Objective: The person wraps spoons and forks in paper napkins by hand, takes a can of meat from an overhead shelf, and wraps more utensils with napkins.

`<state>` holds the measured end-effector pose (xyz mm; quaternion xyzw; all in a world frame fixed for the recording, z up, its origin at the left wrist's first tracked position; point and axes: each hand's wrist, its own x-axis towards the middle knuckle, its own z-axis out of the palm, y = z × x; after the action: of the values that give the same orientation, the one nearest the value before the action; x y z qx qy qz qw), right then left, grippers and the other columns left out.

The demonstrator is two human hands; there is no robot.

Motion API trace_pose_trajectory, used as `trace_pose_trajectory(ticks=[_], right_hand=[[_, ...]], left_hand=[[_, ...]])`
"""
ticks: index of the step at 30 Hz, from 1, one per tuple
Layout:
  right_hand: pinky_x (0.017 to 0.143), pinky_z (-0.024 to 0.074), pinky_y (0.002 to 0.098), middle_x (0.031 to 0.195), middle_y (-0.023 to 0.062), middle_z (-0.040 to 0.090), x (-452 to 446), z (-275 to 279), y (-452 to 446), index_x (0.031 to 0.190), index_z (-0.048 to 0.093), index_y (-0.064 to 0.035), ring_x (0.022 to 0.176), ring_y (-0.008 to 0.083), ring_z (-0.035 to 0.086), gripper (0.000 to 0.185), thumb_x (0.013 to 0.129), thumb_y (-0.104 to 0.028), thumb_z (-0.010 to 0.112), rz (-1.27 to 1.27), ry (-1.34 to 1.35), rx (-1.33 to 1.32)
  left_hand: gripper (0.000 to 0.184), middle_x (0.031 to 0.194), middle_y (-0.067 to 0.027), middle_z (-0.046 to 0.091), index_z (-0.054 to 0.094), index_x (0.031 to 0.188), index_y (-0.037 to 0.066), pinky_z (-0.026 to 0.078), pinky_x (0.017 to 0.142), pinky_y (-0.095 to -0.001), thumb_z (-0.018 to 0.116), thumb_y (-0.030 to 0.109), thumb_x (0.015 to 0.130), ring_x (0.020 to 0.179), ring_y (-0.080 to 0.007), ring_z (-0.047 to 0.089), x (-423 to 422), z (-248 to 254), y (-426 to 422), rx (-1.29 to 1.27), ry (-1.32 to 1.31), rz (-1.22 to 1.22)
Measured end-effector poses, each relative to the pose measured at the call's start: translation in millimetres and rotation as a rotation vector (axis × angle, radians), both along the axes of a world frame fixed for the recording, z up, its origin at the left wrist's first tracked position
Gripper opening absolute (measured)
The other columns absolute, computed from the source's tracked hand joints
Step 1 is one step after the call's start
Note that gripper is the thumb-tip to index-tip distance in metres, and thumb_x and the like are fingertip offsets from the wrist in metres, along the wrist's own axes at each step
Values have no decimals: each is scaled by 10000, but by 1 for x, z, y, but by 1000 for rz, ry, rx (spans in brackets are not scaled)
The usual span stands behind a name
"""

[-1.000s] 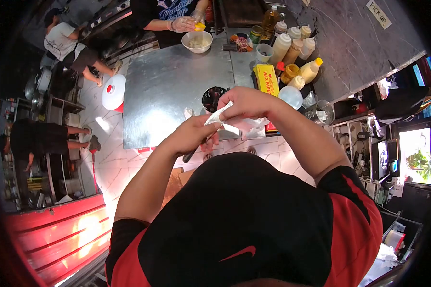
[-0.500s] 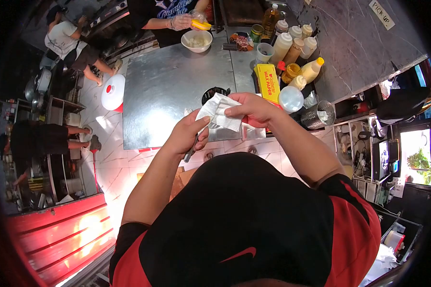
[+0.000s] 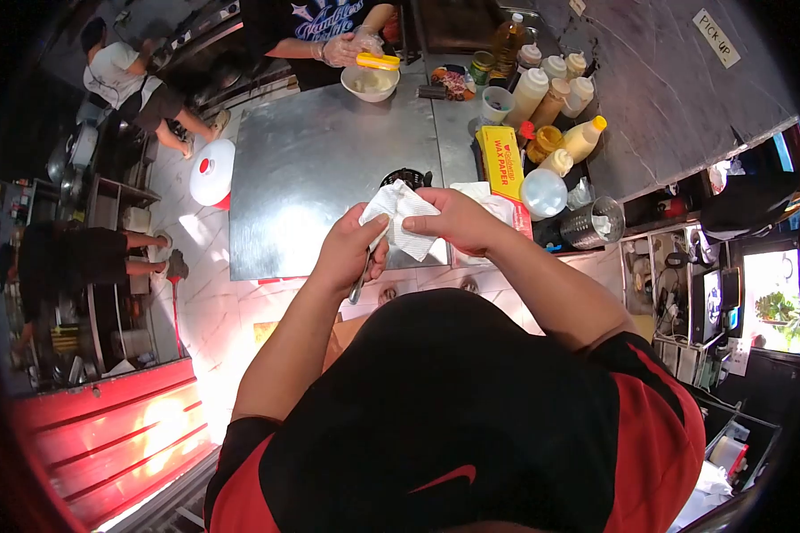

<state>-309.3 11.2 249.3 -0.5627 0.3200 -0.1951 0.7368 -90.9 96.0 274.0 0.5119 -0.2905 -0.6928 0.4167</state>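
A white ribbed paper napkin point(image 3: 398, 209) is held up between my hands, above the near edge of the steel table point(image 3: 284, 178). My left hand point(image 3: 348, 253) pinches its left side with the thumb on top. A metal utensil, perhaps a spoon, shows its shiny end point(image 3: 356, 291) below that same hand; its other end is hidden by the fingers and napkin. On the right, my right hand point(image 3: 453, 220) grips the napkin, thumb pressed over it. Just beyond the napkin sits a black round holder point(image 3: 407, 178), partly covered. White paper point(image 3: 489, 200) lies beside my right wrist.
A yellow wax paper box point(image 3: 502, 160), several squeeze bottles point(image 3: 529, 93) and a metal perforated canister point(image 3: 593, 222) stand at the right. Across the table, a person's gloved hands point(image 3: 340, 51) hold a yellow tool over a white bowl point(image 3: 371, 83). A white-lidded cooler point(image 3: 212, 173) stands left.
The napkin has been folded or bunched smaller between my hands, which have drawn slightly closer. The view has shifted a little. Across the table, the person's yellow tool has turned more level.
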Motion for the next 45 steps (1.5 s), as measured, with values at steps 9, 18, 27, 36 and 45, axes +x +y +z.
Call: trace_pose_trajectory(ticks=[9,18,27,36,45], right_hand=[[919,537,349,1081,98,750,13,-13,19,1227,707,-9,1000,157,679,346,1012,-278,751,-139,107,-308],[881,526,362,999,96,699,22,-13,28,1162,666,0,947,168,629,348,1038,-322,714,-213,79,-270],[844,512,334,943,59,659,24,-11,30,1099,638,-4,904,131,590,308,1066,-305,691,-268,59,-299],[805,509,371,900,91,607,25,-10,27,1059,609,-30,853,182,575,295,1062,-314,688,-90,131,-413],[882,530,353,1043,87,705,28,-12,24,1201,668,-17,975,180,665,345,1080,-340,658,-117,128,-377]], left_hand=[[245,833,-52,687,635,1202,54,453,466,-295,667,257,1069,512,-127,584,-7,-26,-5,-158,-385,99],[244,824,-66,703,683,1263,42,507,591,-297,678,189,1068,633,-122,644,-25,-11,2,-256,-711,110],[428,1009,-98,591,633,1494,6,487,805,-320,484,182,1132,893,-182,578,-20,-25,17,-546,-741,45],[427,1060,-110,629,625,1468,-20,486,768,-293,479,167,1113,860,-181,594,-24,-36,13,-341,-493,227],[419,994,-122,719,522,1382,26,551,627,-342,608,282,1061,791,-178,676,-25,-41,8,-131,-342,183]])
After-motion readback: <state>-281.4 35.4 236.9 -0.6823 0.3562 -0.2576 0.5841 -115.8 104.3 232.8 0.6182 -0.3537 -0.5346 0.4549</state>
